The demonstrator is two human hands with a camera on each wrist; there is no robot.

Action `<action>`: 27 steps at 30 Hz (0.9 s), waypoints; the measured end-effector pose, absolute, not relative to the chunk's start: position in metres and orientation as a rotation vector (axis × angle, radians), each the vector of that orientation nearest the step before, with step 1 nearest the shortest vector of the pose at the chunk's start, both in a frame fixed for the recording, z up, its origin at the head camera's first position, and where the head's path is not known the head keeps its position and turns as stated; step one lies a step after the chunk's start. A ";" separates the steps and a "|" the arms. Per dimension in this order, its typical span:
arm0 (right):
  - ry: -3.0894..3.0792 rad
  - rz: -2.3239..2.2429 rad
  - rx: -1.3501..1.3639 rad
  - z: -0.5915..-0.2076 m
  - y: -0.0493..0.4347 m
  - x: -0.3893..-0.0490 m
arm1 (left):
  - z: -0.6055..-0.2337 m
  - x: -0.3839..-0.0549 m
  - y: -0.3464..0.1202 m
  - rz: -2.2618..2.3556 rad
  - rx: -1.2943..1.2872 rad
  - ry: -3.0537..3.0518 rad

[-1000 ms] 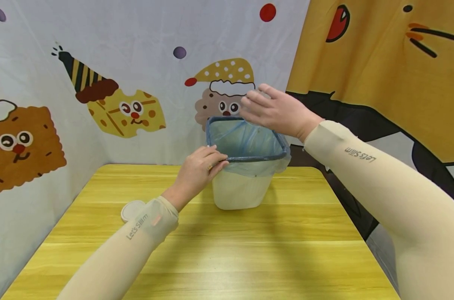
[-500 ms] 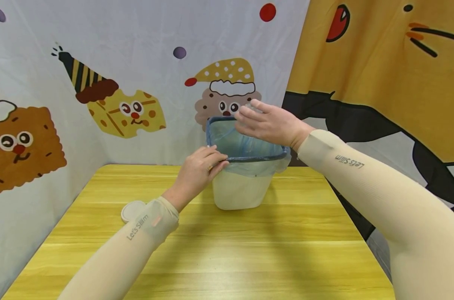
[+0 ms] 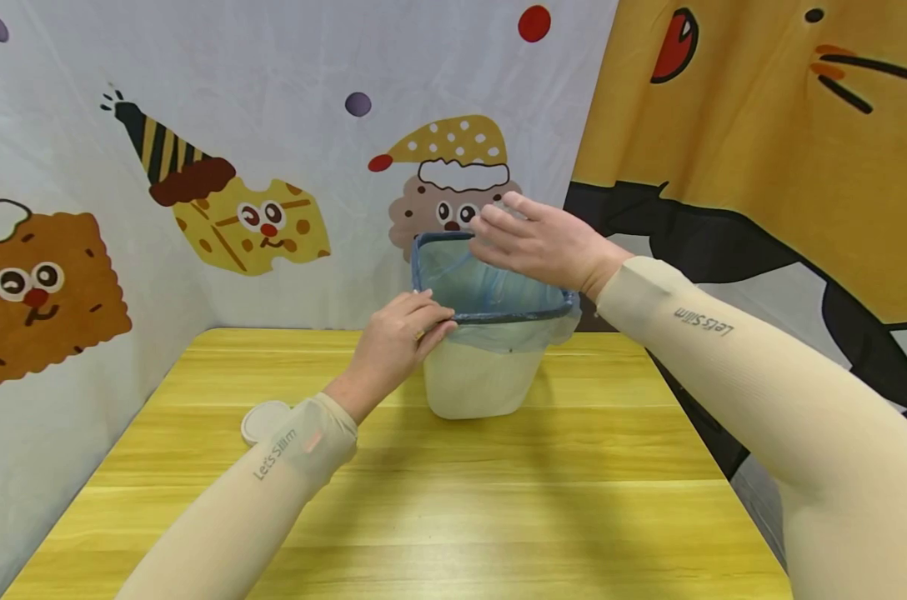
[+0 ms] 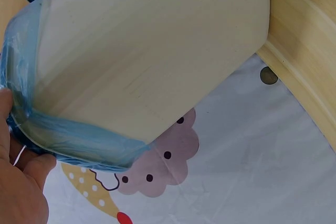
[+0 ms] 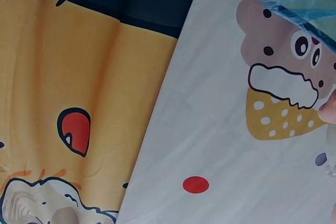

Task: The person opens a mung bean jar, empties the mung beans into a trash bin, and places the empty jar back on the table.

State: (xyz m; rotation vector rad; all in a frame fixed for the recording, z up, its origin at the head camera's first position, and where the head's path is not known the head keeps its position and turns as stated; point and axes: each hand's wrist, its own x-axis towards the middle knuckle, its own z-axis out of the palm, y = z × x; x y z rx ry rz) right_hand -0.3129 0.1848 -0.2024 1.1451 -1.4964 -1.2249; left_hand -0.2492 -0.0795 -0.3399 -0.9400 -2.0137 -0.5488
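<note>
A whitish trash can (image 3: 483, 379) stands on the table, lined with a blue translucent bag (image 3: 509, 336) folded over its rim. My left hand (image 3: 397, 333) grips the near left corner of that rim, thumb in front; the left wrist view shows the fingers at the bag-covered edge (image 4: 89, 153). Above the can's opening, my right hand (image 3: 539, 242) hovers with its back toward me. Its fingers hold a clear, see-through object (image 5: 331, 153), mostly hidden by the hand and cut off at the right wrist view's edge; I cannot tell its kind.
A small white round disc (image 3: 264, 421) lies on the wood-grain table (image 3: 453, 517), partly covered by my left forearm. Cartoon-printed cloth (image 3: 288, 50) hangs behind the table and on the left, with a yellow and black cloth (image 3: 761, 150) at right.
My right hand has come down and slightly left over the can's opening, then stayed nearly still. The left hand keeps its grip on the rim.
</note>
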 end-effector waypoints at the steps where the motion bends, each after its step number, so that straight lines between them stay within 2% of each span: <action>1: -1.493 -1.221 1.143 -0.202 0.185 -0.313 | -0.340 -0.249 -0.079 -0.552 -0.941 -2.011; 8: -1.500 -1.191 1.139 -0.203 0.185 -0.314 | -0.340 -0.249 -0.079 -0.556 -0.945 -1.998; 14: -1.779 -0.892 1.025 -0.201 0.193 -0.317 | -0.339 -0.249 -0.078 -0.563 -0.941 -1.993; 19: -2.283 -0.451 0.687 -0.203 0.213 -0.315 | -0.339 -0.249 -0.077 -0.565 -0.947 -1.987; 23: -2.586 0.126 0.319 -0.214 0.232 -0.311 | -0.340 -0.250 -0.077 -0.574 -0.946 -1.983; 27: -2.635 0.710 0.090 -0.234 0.257 -0.302 | -0.342 -0.251 -0.079 -0.580 -0.941 -1.980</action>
